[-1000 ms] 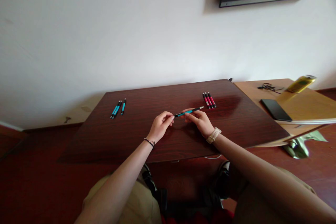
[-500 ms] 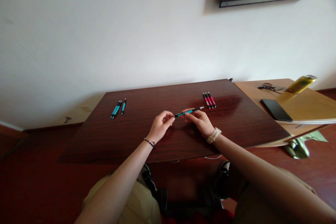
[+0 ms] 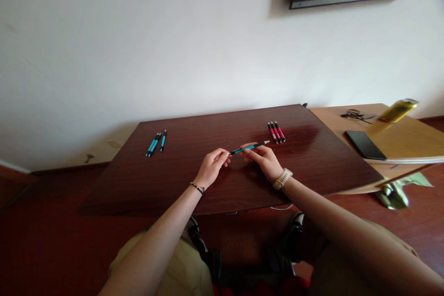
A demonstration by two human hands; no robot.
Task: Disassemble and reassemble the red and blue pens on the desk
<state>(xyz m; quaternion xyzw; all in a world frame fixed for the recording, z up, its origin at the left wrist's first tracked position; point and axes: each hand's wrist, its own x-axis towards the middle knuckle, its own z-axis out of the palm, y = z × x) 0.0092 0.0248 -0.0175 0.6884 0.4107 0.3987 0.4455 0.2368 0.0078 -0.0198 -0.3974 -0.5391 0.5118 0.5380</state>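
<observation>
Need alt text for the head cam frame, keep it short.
Above a dark wooden table, the right hand holds a blue pen level while the left hand pinches its left end. Three blue pens lie at the table's far left, three red pens at its far right.

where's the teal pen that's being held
Head view, centre: the teal and black pen is held over the dark wooden table by the right hand, the left hand at its left end, near the three red pens.

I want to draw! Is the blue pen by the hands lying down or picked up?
Picked up: left hand and right hand hold the blue pen above the table.
</observation>
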